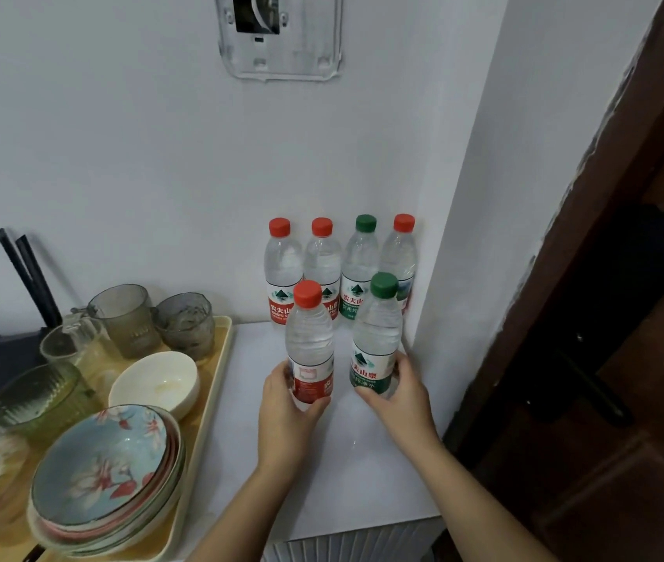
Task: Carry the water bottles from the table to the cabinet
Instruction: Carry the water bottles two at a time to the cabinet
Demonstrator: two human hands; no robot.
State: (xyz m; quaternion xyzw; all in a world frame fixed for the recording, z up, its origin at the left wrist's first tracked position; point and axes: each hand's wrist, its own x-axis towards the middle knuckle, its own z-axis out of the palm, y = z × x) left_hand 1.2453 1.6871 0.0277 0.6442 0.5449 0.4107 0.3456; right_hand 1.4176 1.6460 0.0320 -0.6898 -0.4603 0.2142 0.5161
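Note:
On a white cabinet top (pixel 346 472), my left hand (pixel 285 415) grips the lower part of an upright red-capped water bottle (pixel 309 338). My right hand (pixel 403 399) grips the base of a green-capped water bottle (pixel 377 338) beside it. Whether the two bottles touch the surface I cannot tell. Behind them, several more bottles (pixel 324 261) stand in a row against the white wall, three with red caps and one with a green cap (pixel 365 223).
A yellow tray (pixel 216 383) at the left holds glass cups (pixel 125 318), a white bowl (pixel 155 383) and stacked floral plates (pixel 107 476). A dark wooden door (pixel 622 358) stands at the right. A clear bracket (pixel 281 38) is mounted on the wall above.

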